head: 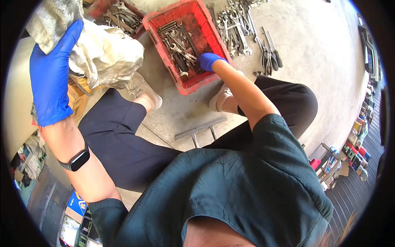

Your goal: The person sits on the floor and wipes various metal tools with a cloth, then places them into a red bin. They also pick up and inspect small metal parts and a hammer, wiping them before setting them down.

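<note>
My left hand [51,83], in a blue glove, grips a stained whitish cloth [58,21] at the upper left, with the thumb lying over it. More of this pale fabric [105,55] bunches just to the right. My right hand [209,61], also gloved in blue, reaches into a red plastic crate [182,88] on the floor. Its fingers point down among the tools, and the fingertips are hidden, so I cannot tell whether they hold anything. Inside the crate lie several metal wrenches [179,49], mostly towards its left side.
A second red bin [135,32] with wrenches [123,14] stands at the upper left. Loose wrenches [234,27] lie on the concrete floor right of the crate, beside pliers [267,60] and a screwdriver [277,57]. A metal frame [200,128] sits between my legs. Shelved goods [358,148] line the right.
</note>
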`<act>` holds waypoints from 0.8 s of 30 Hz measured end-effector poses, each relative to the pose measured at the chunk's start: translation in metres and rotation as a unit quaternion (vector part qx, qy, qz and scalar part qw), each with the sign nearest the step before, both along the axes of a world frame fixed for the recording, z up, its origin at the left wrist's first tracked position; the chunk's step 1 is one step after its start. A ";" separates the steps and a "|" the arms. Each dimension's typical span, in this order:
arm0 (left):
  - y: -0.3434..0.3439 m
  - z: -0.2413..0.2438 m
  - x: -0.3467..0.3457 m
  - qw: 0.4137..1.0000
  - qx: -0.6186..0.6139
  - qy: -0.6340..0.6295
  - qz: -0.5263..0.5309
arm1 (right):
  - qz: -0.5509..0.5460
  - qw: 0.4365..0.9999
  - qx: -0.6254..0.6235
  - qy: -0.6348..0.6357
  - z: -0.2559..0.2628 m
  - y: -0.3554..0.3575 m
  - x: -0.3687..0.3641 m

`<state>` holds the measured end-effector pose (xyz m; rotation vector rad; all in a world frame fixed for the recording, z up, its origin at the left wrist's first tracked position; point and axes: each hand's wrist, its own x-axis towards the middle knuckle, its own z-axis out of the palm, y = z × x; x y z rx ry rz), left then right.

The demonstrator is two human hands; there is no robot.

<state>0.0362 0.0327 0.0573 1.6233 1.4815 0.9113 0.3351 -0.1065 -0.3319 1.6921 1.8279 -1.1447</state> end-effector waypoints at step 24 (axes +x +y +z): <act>-0.008 0.003 0.005 0.999 -0.028 -0.036 0.010 | -0.052 0.996 0.010 -0.064 -0.020 -0.014 -0.026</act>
